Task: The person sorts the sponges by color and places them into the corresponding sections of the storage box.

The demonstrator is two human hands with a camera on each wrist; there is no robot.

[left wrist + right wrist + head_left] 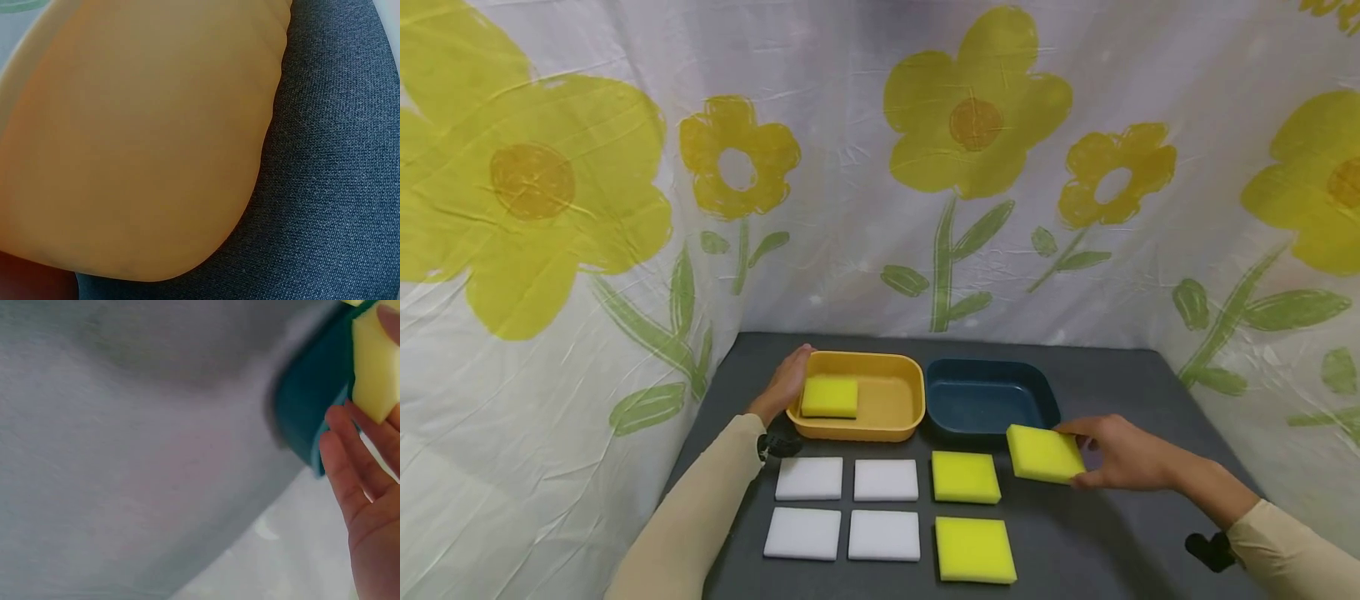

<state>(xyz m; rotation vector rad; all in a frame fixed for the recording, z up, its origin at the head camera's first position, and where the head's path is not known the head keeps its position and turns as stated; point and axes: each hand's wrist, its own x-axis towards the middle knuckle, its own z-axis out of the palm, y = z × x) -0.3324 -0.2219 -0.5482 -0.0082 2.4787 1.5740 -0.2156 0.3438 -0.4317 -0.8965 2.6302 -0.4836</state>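
My right hand pinches a yellow sponge by its right end, in front of the dark blue container. In the right wrist view the thumb and fingers are on that sponge, and the lower fingers are fairly straight beside the blue container. My left hand lies against the left side of the yellow-orange container, fingers reaching its far left corner. A yellow sponge sits inside at the left. The container's outer wall fills most of the left wrist view, hiding the left fingers.
Two yellow sponges lie in a column in front of the blue container. Left of them, several white sponge blocks form two rows on the dark grey tabletop. A flower-printed curtain encloses the table's back and sides.
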